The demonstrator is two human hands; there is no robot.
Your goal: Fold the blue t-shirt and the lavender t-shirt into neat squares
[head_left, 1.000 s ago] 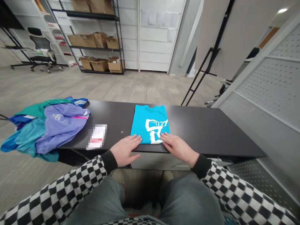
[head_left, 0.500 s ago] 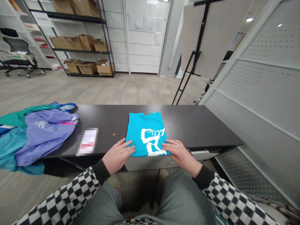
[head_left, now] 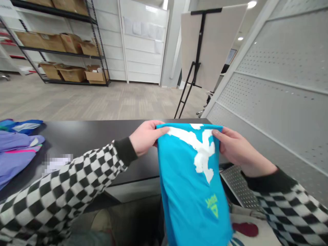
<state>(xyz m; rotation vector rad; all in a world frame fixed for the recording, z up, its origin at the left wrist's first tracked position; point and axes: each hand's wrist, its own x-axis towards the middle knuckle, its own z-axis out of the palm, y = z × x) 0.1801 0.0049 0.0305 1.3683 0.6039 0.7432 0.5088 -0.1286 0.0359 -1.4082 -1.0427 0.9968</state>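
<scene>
A bright blue shirt with a white print and a small yellow-green logo hangs in front of me, folded lengthwise, its lower end past the bottom of the view. My left hand pinches its upper left corner, thumb on the front. At the upper right corner, my right hand grips the cloth the same way. The fingers behind the fabric are mostly hidden. The shirt is raised at the front edge of the dark table.
Purple and blue garments lie on the table's left end. A blurred white packet is by my left forearm. A grey perforated panel stands on the right. Behind the table are an easel board and shelves with boxes.
The blue shirt lay folded flat on the table under both hands. Now both hands hold it up by its top corners and it hangs down, farther right. The view has turned right.
</scene>
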